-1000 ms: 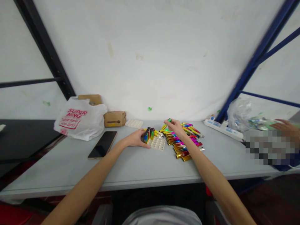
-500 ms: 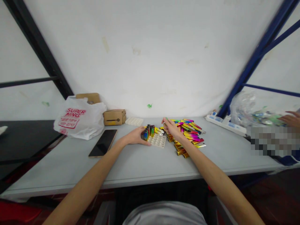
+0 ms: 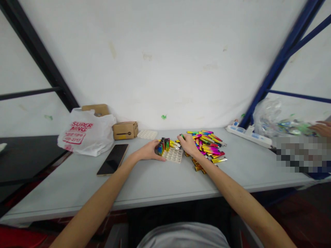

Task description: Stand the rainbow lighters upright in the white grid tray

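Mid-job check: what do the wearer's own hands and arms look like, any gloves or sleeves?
Left hand and right hand: no gloves. Forearms: bare, no sleeves, watch or cables showing. Grey clothing shows at the bottom edge.

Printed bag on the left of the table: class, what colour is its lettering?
The lettering is red, on the white bag; the head view shows it best.

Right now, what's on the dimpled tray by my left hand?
Shiny sticks stand upright at left; the tray shows bare dimples at right. Your left hand hides the tray's left edge; whether sticks lying beyond rest on it is unclear.
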Tool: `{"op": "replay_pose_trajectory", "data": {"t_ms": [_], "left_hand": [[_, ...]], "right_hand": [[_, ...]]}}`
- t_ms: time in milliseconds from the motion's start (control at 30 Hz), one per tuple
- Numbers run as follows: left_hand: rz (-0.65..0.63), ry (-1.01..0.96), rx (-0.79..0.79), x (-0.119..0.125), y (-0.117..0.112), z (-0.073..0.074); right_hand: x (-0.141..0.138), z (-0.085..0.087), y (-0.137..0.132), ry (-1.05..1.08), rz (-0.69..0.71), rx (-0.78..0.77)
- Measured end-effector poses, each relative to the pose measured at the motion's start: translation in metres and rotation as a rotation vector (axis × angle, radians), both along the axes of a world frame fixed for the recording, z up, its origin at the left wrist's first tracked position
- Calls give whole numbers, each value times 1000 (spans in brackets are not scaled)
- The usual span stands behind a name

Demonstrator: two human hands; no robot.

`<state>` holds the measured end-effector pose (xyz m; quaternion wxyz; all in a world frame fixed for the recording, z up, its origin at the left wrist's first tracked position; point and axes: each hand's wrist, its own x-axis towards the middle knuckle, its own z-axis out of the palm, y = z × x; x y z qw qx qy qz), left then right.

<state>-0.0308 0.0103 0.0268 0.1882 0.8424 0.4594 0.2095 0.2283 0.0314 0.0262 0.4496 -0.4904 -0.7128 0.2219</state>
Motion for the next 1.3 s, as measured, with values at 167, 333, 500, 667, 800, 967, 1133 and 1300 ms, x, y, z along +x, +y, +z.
{"op": "replay_pose_trajectory", "data": {"t_ms": [167, 333, 500, 667, 800, 967, 1133, 1300], "left_hand": [[-6, -23, -8, 0, 0, 0], [4, -24, -12, 1, 0, 0], [-12, -24, -37, 0, 1, -1], [-24, -35, -36, 0, 1, -1], [-19, -35, -41, 1, -1, 1], [-18, -57, -36, 1, -1, 2], [-20, -44, -23, 1, 0, 0], [-20, -44, -17, 1, -2, 0]], "right_hand": [[3, -1, 1, 6, 27, 39], [8, 3, -2, 55, 132, 48], [11, 14, -7, -124, 223, 244], [10, 19, -12, -200, 219, 255], [7, 15, -18, -80, 286, 58], [2, 6, -19, 22, 464, -134], [0, 5, -19, -142, 419, 82], [-4, 6, -23, -254, 397, 227]]}}
